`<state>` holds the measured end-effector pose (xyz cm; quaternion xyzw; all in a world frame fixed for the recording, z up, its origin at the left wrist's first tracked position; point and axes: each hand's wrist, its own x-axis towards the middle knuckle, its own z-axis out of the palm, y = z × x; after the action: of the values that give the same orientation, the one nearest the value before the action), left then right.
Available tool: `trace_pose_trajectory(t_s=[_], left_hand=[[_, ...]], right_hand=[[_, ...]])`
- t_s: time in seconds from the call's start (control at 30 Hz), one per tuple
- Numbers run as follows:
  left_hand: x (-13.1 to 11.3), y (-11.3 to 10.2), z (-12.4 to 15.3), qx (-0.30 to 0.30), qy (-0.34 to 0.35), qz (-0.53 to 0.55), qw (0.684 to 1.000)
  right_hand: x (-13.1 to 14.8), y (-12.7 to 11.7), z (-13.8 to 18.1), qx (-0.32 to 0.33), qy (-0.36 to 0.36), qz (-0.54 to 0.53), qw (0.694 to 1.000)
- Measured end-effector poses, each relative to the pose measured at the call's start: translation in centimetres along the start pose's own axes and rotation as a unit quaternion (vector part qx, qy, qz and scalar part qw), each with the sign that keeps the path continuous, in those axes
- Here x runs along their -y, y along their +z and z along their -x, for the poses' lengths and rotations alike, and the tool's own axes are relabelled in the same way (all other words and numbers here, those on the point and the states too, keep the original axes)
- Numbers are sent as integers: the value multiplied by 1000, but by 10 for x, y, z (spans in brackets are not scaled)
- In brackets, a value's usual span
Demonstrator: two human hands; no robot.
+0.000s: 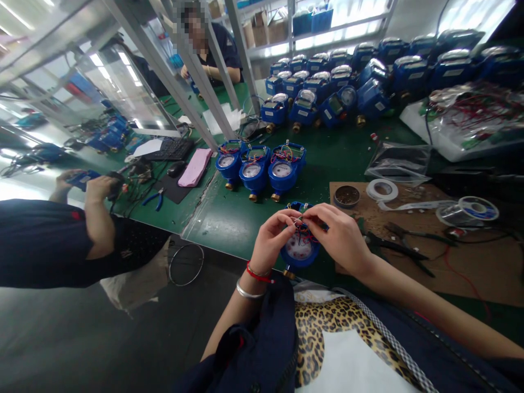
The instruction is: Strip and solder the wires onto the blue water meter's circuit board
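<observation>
A blue water meter (300, 252) with a white dial and coloured wires on top rests at the near edge of the green table (229, 218). My left hand (273, 234) and my right hand (338, 236) meet above it, fingertips pinching its thin wires. A red cord and a silver bangle circle my left wrist. Three more open blue meters (256, 166) with wires stand in a row just beyond.
Many closed blue meters (352, 82) crowd the far right. On a brown board (470, 262) lie pliers (399, 248), a tape roll (382, 190), a solder spool (477, 209) and a small tin (346, 195). A person at left holds a meter (82, 179); another person (213, 49) sits across.
</observation>
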<state>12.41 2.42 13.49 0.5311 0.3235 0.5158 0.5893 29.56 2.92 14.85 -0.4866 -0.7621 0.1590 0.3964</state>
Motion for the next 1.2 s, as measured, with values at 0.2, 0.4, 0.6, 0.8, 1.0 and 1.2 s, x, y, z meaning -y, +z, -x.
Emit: trace_pose_trajectory(t_s=[0.2, 0.4, 0.6, 0.8, 1.0, 1.2], left_hand=[[-1, -1, -1, 13, 3, 22, 1000], [-3, -2, -4, 36, 8, 15, 999], [-4, -5, -4, 34, 21, 4, 999], [-4, -6, -3, 21, 32, -13, 999], [-3, -5, -3, 11, 34, -29, 999], [-2, -4, -3, 5, 22, -31, 999]], right_hand=[[-2, 1, 2, -9, 20, -32, 999], [-2, 1, 4, -17, 36, -52, 998], [1, 4, 5, -6, 37, -57, 998], [0, 6, 5, 10, 25, -55, 998], [1, 2, 5, 12, 46, -79, 996], [-6, -13, 9, -12, 153, -189, 970]])
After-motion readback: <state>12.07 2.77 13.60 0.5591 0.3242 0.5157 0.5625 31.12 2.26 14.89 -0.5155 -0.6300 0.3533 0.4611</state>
